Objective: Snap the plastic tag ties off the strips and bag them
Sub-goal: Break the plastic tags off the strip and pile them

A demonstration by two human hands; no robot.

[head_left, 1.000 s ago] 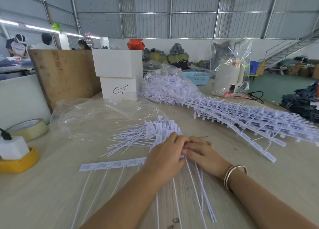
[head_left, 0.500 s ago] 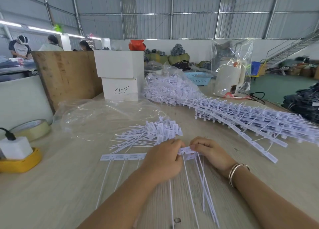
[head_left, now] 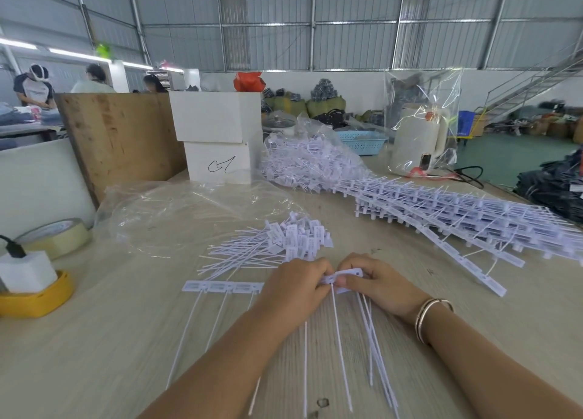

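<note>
1. Broadly, a pale wooden table with a fine straight grain carries everything.
2. A long stack of uncut strips, white moulded plastic with flat rectangular tags in rows, runs across the table's right side.
3. A crinkled clear plastic bag lies flat left of centre; beyond it a second clear bag of ties bulges with white pieces.
4. Two plain white boxes are stacked beside a rough plywood board.
5. A loose pile of ties, thin stiff tails with small square heads, sits just beyond the hands.
6. The left hand lies knuckles up, forearm reaching in from the lower edge, fingers curled down onto the strip.
7. The right hand, a metal bangle on its wrist, mirrors it, thumb and curled fingers pinching the same strip's right end, which is tipped up off the table.
8. The strip's flat tag bar passes under both sets of fingertips, which nearly meet; its left part lies on the wood, and its thin tails trail toward the person.
9. A roll of tan tape rests near the left edge.
</note>
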